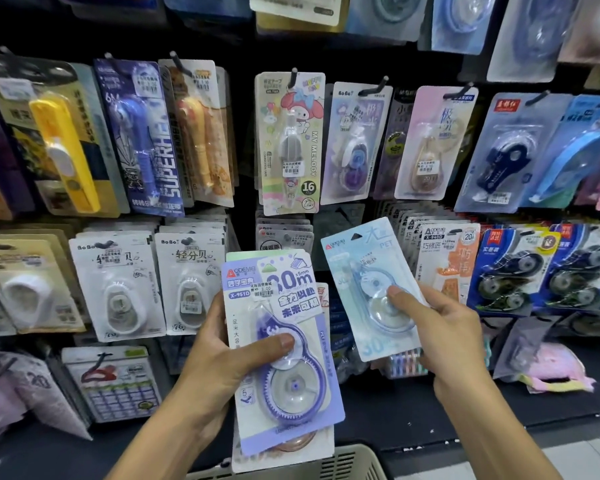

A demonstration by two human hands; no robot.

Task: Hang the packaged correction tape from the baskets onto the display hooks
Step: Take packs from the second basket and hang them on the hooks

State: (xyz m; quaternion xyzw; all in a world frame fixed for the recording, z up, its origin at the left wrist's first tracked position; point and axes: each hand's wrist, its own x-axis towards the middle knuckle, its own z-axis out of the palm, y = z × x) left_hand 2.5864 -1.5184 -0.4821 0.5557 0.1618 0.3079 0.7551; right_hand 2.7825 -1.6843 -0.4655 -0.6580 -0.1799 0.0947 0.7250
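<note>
Meanwhile, I had my left hand (219,355) curled round a small stack of carded tapes at six o'clock, thumb pressed on the front purple correction tape pack (284,351). My right hand (444,327) pinched a pale blue correction tape pack (368,289) at about three o'clock, thumb on its blister, tilted toward eleven. Both packs were off the display hooks (293,76), which ran across twelve o'clock. A beige basket (343,462) rim sat just below the stack.
</note>
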